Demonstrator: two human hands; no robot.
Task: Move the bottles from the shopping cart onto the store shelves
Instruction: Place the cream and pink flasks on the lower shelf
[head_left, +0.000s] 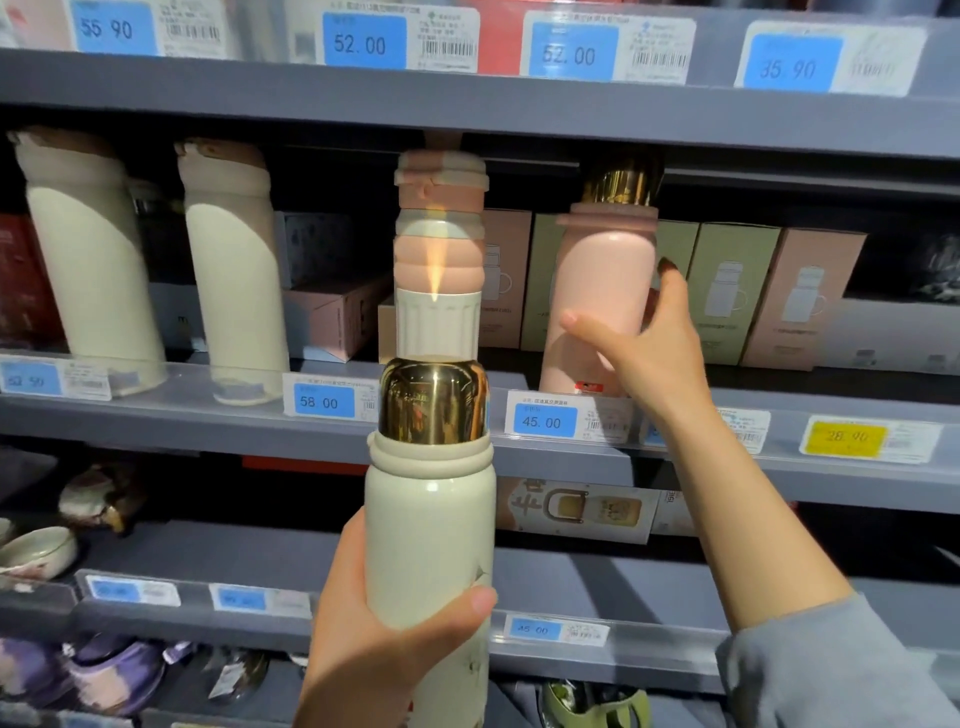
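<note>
**Smooth flasks, grip the body**

The middle shelf (467, 441) carries the pink bottle (602, 291), steadied by the right hand (649, 353) with loose, open fingers. The left hand (384, 639) wraps the cream bottle (431, 530) mid-body, in front of the shelves; it looks rigid, glossy and likely slippery.

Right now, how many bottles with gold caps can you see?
2: a cream bottle held in the left hand, and a pink bottle on the shelf by the right hand. Others may be hidden.
</note>
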